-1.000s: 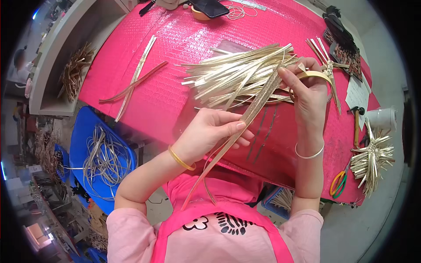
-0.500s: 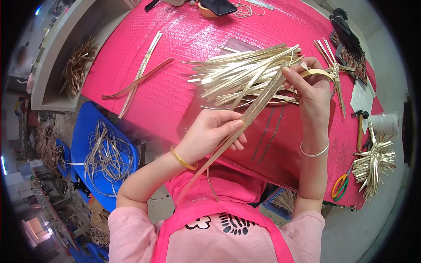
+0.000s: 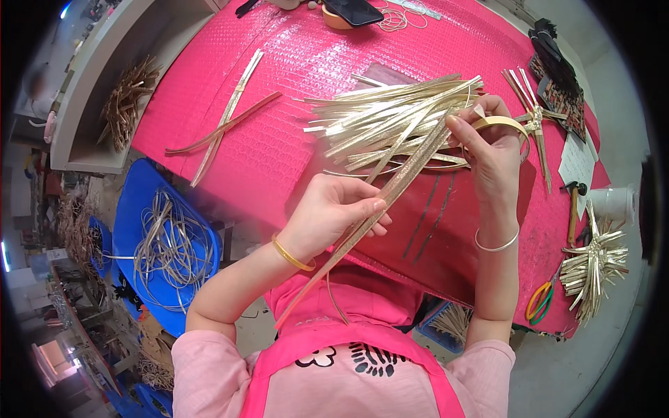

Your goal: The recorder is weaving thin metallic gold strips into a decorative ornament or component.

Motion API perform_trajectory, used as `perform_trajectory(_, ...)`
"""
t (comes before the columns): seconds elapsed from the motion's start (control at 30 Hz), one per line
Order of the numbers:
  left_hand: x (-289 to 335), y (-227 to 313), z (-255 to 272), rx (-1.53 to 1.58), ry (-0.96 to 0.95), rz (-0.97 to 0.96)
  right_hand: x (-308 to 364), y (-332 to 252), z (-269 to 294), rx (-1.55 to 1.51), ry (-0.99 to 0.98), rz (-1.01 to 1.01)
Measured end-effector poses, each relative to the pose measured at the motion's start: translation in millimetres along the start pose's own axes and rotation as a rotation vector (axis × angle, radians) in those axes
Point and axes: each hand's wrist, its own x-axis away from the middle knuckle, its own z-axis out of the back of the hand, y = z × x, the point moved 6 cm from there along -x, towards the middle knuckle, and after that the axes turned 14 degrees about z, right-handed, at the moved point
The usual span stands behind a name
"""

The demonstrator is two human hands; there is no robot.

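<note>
A desk (image 3: 279, 139) covered in bright pink textured sheeting fills most of the view, its near edge just in front of the person's pink apron. The left hand (image 3: 334, 212) is closed around a long golden strip (image 3: 390, 191) that slants from below the desk edge up toward the right hand (image 3: 491, 150), whose fingers pinch its upper end beside a fan of golden strips (image 3: 390, 122) and a curved golden band (image 3: 505, 124). Loose strips (image 3: 226, 125) lie crossed on the desk's left part. At the right edge sit a finished golden star (image 3: 596, 268), a hammer (image 3: 573, 209) and green-handled scissors (image 3: 540, 299). On the floor to the left, a blue tub (image 3: 132, 209) holds pale coiled strips, and a grey shelf (image 3: 90, 90) carries dry bundles.
</note>
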Motion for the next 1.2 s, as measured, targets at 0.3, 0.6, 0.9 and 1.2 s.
perform_trajectory(0.3,-6,4,-3,0.276,-0.047,-0.072,53,-12,-26,0.245,-0.224,0.159)
perform_trajectory(0.6,-7,6,-21,0.259,-0.112,-0.137,67,-1,-44,0.192,-0.268,0.109)
perform_trajectory(0.9,-10,2,1,0.196,0.097,-0.203,76,-28,-18,1.029,-0.265,0.542)
perform_trajectory(1.2,-12,5,-10,0.281,0.02,-0.373,69,8,-32,0.282,-0.257,-0.153)
